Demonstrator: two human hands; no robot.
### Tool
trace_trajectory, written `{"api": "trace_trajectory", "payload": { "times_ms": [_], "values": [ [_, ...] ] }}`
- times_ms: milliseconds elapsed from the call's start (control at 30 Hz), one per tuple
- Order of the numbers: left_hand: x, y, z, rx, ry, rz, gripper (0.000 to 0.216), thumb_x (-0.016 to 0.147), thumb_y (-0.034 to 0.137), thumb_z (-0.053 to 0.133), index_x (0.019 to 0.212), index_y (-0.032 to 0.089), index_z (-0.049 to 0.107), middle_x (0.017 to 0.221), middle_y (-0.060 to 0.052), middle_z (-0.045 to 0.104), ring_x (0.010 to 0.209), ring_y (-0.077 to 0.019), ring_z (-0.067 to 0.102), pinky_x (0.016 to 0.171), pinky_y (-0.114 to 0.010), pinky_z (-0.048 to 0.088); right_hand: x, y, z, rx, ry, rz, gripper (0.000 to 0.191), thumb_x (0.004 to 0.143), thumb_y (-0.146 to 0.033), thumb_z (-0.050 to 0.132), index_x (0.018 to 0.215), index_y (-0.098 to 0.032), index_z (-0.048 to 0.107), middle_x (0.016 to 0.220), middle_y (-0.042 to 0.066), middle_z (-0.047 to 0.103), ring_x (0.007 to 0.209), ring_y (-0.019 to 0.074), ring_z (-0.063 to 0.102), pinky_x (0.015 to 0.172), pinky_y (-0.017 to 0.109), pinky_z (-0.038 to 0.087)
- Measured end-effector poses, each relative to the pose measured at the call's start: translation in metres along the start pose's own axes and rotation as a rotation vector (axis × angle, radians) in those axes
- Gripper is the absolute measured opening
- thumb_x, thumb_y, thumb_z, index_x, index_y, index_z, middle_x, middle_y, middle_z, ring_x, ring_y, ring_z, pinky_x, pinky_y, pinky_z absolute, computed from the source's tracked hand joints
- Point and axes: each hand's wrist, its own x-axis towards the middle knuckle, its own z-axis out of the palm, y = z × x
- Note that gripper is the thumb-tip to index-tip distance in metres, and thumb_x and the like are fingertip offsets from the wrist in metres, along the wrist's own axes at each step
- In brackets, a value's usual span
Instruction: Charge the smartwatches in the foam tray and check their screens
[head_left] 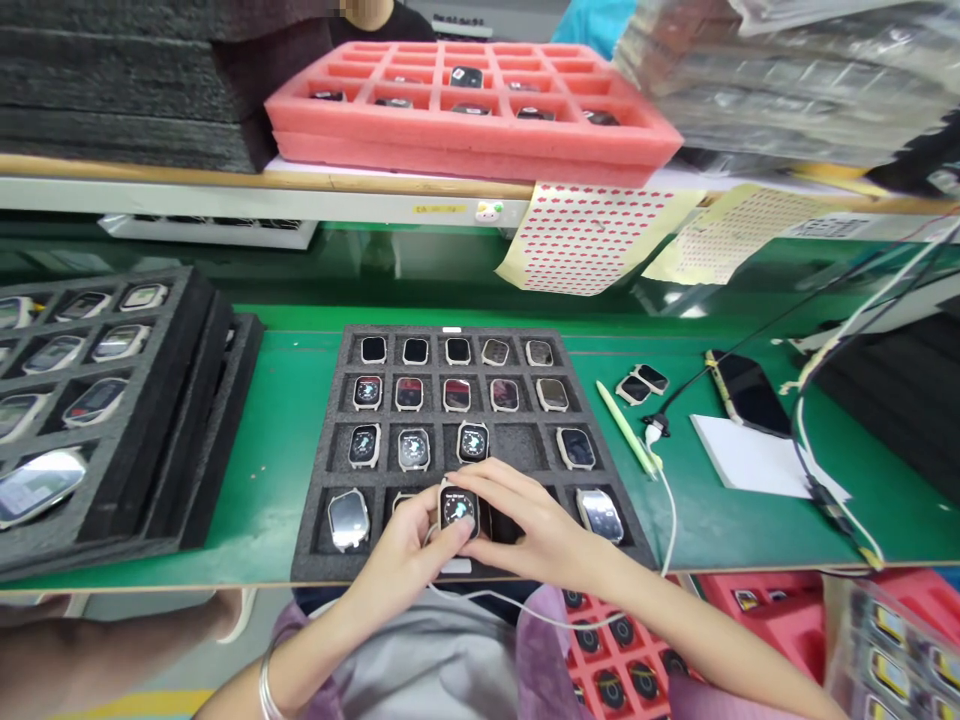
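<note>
A black foam tray (525, 447) with a grid of pockets lies on the green bench, most pockets holding a smartwatch body. Over its front row, both my hands hold one watch body (458, 509) with a lit round dial. My left hand (405, 560) grips it from below and the left, thumb by the screen. My right hand (536, 530) closes over its right side, fingers curled across the top. A white cable (666, 520) runs from under my hands up to a plug near a green pen (624, 426).
Stacked black trays of watches (82, 400) stand at the left. A pink foam tray (472, 105) sits on the back shelf. Two loose watch bodies (642, 384), a phone (746, 392), white paper (742, 455) and cables lie at the right. Red trays (622, 640) sit below the bench.
</note>
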Motion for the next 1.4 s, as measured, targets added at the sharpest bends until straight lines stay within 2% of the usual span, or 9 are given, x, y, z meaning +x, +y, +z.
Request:
{"api": "trace_trajectory", "payload": {
  "times_ms": [233,433,667,933,1067,1133,1200,1300,1400],
  "values": [
    [0.000,-0.004,-0.001,0.047,0.000,0.007,0.034,0.084,0.041,0.062,0.105,0.014,0.062,0.090,-0.005,0.063,0.083,-0.0190,0.056,0.074,-0.027,0.042,-0.001,-0.003,-0.003,-0.022,-0.005,0.010,0.050,0.085,-0.030,0.065,0.130,-0.018,0.047,0.112,0.012,0.059,0.101,0.0220,0.057,0.087,0.038,0.052],
    [-0.001,-0.005,-0.001,0.057,0.010,0.018,0.036,0.084,0.039,0.063,0.109,0.013,0.061,0.098,-0.007,0.065,0.092,-0.0224,0.057,0.084,-0.033,0.044,-0.001,-0.004,-0.003,-0.019,-0.012,0.009,0.050,0.085,-0.031,0.066,0.130,-0.019,0.047,0.111,0.012,0.060,0.100,0.0226,0.058,0.085,0.038,0.052],
    [-0.001,-0.007,0.000,0.040,-0.014,0.026,0.032,0.087,0.035,0.060,0.111,0.014,0.061,0.103,-0.007,0.064,0.097,-0.0227,0.056,0.089,-0.033,0.042,-0.002,-0.004,-0.004,-0.066,0.001,0.001,0.048,0.085,-0.033,0.065,0.127,-0.017,0.049,0.110,0.013,0.061,0.099,0.0235,0.057,0.085,0.040,0.052],
    [-0.003,0.001,0.006,0.070,0.011,0.000,0.031,0.085,0.037,0.061,0.106,0.014,0.062,0.095,-0.006,0.063,0.090,-0.0210,0.055,0.080,-0.028,0.043,-0.003,-0.007,-0.004,-0.054,-0.006,0.010,0.043,0.086,-0.032,0.064,0.124,-0.018,0.052,0.108,0.012,0.060,0.097,0.0227,0.056,0.083,0.039,0.052],
    [-0.004,-0.004,0.008,0.107,-0.051,-0.075,0.042,0.081,0.036,0.066,0.117,0.017,0.055,0.093,-0.004,0.061,0.069,-0.0133,0.049,0.062,-0.024,0.040,-0.006,-0.004,-0.025,-0.004,-0.029,0.053,0.045,0.084,-0.030,0.066,0.126,-0.020,0.051,0.112,0.011,0.055,0.104,0.0225,0.054,0.088,0.038,0.050],
    [-0.005,-0.006,0.008,0.136,-0.079,-0.120,0.045,0.079,0.035,0.069,0.117,0.019,0.052,0.094,-0.003,0.060,0.058,-0.0086,0.040,0.054,-0.022,0.033,-0.010,0.004,-0.042,-0.034,0.027,0.102,0.047,0.082,-0.031,0.069,0.125,-0.021,0.052,0.113,0.010,0.054,0.106,0.0228,0.054,0.090,0.039,0.048],
    [-0.005,-0.006,0.009,0.157,-0.087,-0.150,0.036,0.081,0.034,0.066,0.111,0.019,0.052,0.096,-0.003,0.060,0.054,-0.0069,0.036,0.051,-0.021,0.030,-0.014,0.016,-0.056,-0.140,0.102,0.167,0.045,0.080,-0.030,0.071,0.121,-0.020,0.055,0.112,0.010,0.053,0.108,0.0242,0.053,0.093,0.041,0.046],
    [-0.005,-0.002,0.014,0.155,-0.107,-0.154,0.028,0.085,0.033,0.062,0.109,0.020,0.052,0.098,-0.004,0.061,0.061,-0.0084,0.043,0.055,-0.022,0.033,-0.024,0.031,-0.069,-0.333,0.071,0.264,0.040,0.081,-0.030,0.069,0.118,-0.017,0.058,0.109,0.012,0.055,0.107,0.0269,0.053,0.092,0.047,0.045],
    [-0.003,-0.004,0.023,0.114,-0.155,-0.126,0.032,0.086,0.034,0.062,0.112,0.021,0.052,0.101,-0.006,0.062,0.078,-0.0140,0.053,0.062,-0.023,0.037,-0.036,0.035,-0.078,-0.438,-0.012,0.291,0.043,0.086,-0.032,0.064,0.125,-0.017,0.054,0.116,0.013,0.056,0.112,0.0278,0.051,0.095,0.048,0.044]
  ]
}}
